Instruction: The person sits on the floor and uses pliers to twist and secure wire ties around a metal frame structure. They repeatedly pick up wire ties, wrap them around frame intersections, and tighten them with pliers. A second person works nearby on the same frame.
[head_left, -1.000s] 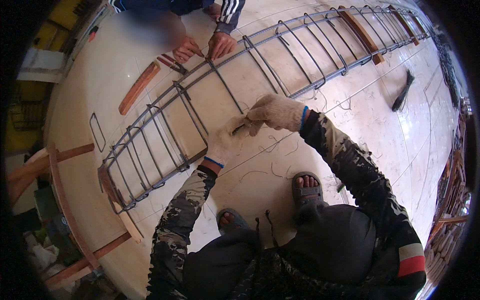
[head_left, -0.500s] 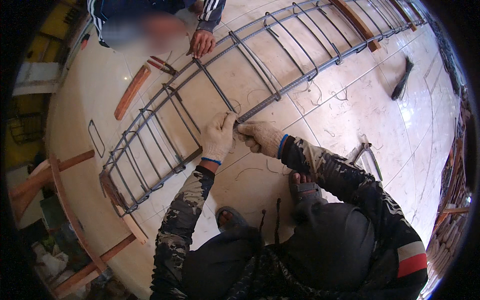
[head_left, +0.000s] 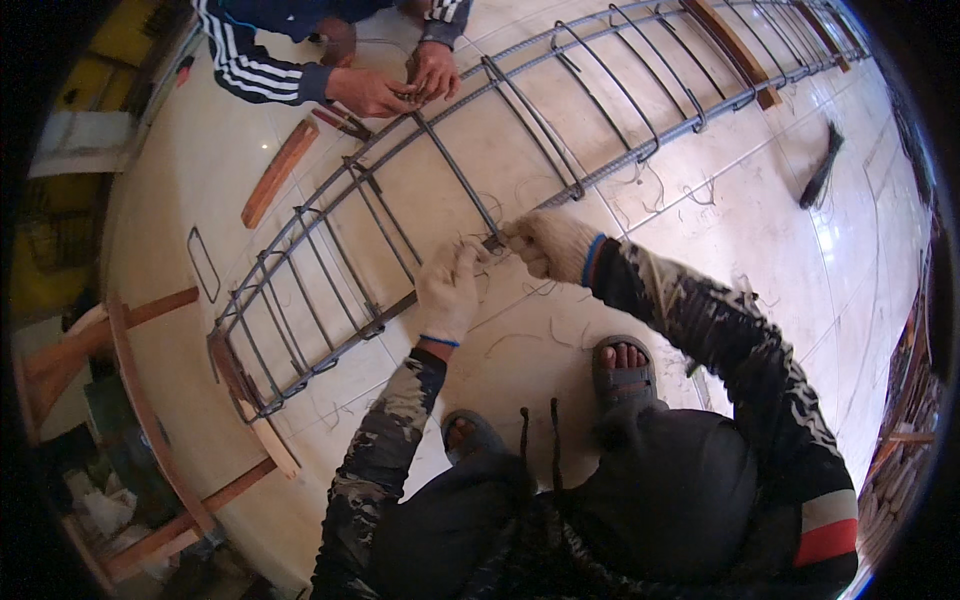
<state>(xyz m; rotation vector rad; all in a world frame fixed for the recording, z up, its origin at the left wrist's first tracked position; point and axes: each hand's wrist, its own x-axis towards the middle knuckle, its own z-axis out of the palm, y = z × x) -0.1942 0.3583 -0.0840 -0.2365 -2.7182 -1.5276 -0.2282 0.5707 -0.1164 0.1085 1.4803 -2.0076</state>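
A long rebar cage [head_left: 462,180] of ribbed bars and bent stirrups stretches across the tiled floor. At its near bar, beside a stirrup corner, both my gloved hands are closed in a pinch. My left hand [head_left: 449,290] is just left of the joint, fingertips on thin tie wire [head_left: 486,241]. My right hand [head_left: 553,246] sits right of the same joint, its closed fingers largely hiding the wire there. On the cage's far side, a co-worker's bare hands [head_left: 405,88] meet at the other end of that stirrup; what they pinch is too small to make out.
Red-handled pliers [head_left: 342,123] and a wooden block [head_left: 279,174] lie near the co-worker. Wooden pieces [head_left: 728,40] support the cage. A dark wire bundle [head_left: 822,166] lies right; wooden framing [head_left: 150,400] stands left. Wire scraps and a loose stirrup [head_left: 203,265] are on the floor.
My hands have moved apart, the right one shifting right of the joint. The co-worker's second hand has come to the far bar beside the first. The whole view has shifted slightly.
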